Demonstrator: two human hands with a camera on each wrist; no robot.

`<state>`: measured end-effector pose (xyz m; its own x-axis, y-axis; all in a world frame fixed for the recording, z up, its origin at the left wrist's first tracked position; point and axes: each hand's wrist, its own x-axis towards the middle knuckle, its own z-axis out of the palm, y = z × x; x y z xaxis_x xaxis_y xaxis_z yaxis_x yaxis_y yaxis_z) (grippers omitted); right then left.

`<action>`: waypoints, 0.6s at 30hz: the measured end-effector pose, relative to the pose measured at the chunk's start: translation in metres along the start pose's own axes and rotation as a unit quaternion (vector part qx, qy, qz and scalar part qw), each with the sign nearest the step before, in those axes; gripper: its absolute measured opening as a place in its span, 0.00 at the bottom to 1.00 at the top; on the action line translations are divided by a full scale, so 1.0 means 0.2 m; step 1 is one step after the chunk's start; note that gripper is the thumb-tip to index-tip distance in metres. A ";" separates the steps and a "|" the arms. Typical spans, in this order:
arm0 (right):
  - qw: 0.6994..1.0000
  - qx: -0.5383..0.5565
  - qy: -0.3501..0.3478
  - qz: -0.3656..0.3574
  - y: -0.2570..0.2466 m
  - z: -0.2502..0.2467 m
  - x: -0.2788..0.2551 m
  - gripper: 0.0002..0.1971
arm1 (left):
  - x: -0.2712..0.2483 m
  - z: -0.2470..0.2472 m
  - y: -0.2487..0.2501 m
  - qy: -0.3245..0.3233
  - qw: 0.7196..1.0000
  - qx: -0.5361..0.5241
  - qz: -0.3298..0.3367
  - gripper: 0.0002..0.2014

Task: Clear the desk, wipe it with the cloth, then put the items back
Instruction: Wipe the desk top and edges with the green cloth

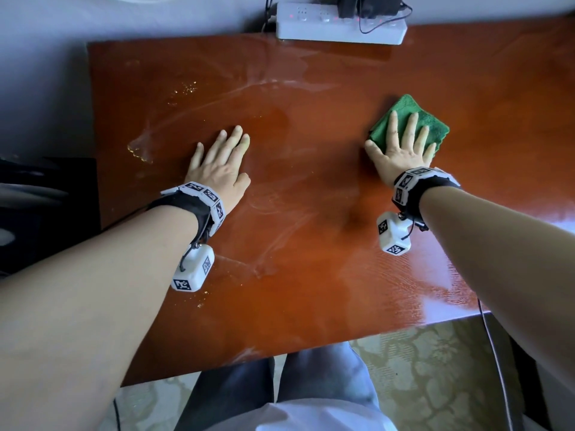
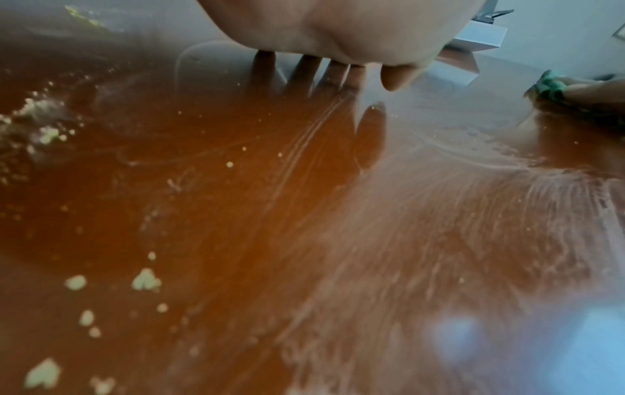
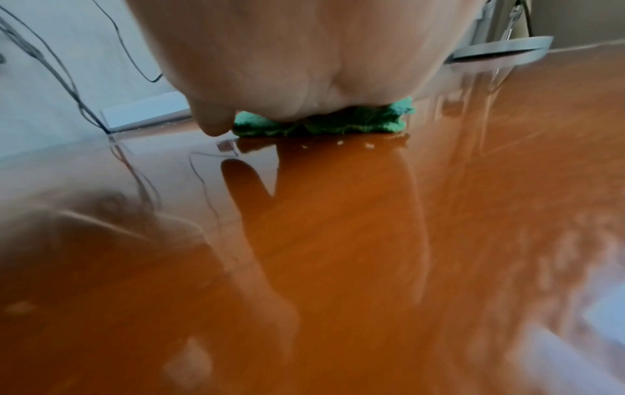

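Observation:
A folded green cloth (image 1: 431, 118) lies on the glossy reddish-brown desk (image 1: 311, 259) at the right. My right hand (image 1: 401, 144) presses flat on it with straight, spread fingers; from the right wrist view the cloth (image 3: 321, 125) shows under the palm (image 3: 304, 53). My left hand (image 1: 221, 160) rests flat on the bare desk left of centre, fingers straight, holding nothing; its palm (image 2: 338, 26) fills the top of the left wrist view. Pale crumbs (image 2: 145, 279) and wet wipe streaks (image 1: 264, 85) mark the desk surface, mostly on the left side.
A white power strip (image 1: 340, 24) with black plugs and cables lies at the desk's back edge against the wall. A grey round stand base (image 3: 500, 49) sits far right. The desk's left edge borders dark objects (image 1: 37, 197); my legs (image 1: 280, 384) are under the front edge.

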<state>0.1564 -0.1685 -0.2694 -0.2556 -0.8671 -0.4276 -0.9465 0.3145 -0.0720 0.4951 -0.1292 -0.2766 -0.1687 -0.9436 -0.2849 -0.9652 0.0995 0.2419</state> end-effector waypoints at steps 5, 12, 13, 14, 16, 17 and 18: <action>1.000 -0.002 0.007 -0.010 -0.17 0.09 -0.15 0.42 | -0.01 0.00 0.01 0.002 1.000 0.002 -0.002 0.34; 0.995 -0.019 0.007 -0.096 -0.56 0.27 -0.46 0.45 | 0.01 -0.10 -0.03 -0.025 0.999 -0.039 0.024 0.29; 0.991 -0.026 0.001 -0.129 -0.63 0.31 -0.52 0.46 | 0.01 -0.12 -0.03 -0.028 0.998 -0.043 0.023 0.28; 0.986 -0.035 -0.009 -0.160 -0.70 0.35 -0.59 0.46 | 0.00 -0.13 -0.02 -0.032 0.998 -0.047 0.020 0.28; 0.977 -0.052 -0.024 -0.206 -0.78 0.40 -0.67 0.45 | 0.00 -0.15 -0.03 -0.034 0.998 -0.047 0.008 0.28; 0.974 -0.052 -0.026 -0.217 -0.79 0.41 -0.68 0.43 | 0.00 -0.15 -0.04 -0.031 0.998 -0.046 0.002 0.28; 0.974 -0.044 -0.028 -0.219 -0.79 0.40 -0.67 0.41 | -0.01 -0.15 -0.06 -0.026 0.999 -0.048 -0.001 0.27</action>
<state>0.3561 -0.0705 -0.2727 0.1846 -0.8879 -0.4214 -0.9763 -0.1164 -0.1824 0.5125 -0.1386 -0.2512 -0.1799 -0.9257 -0.3328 -0.9425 0.0654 0.3277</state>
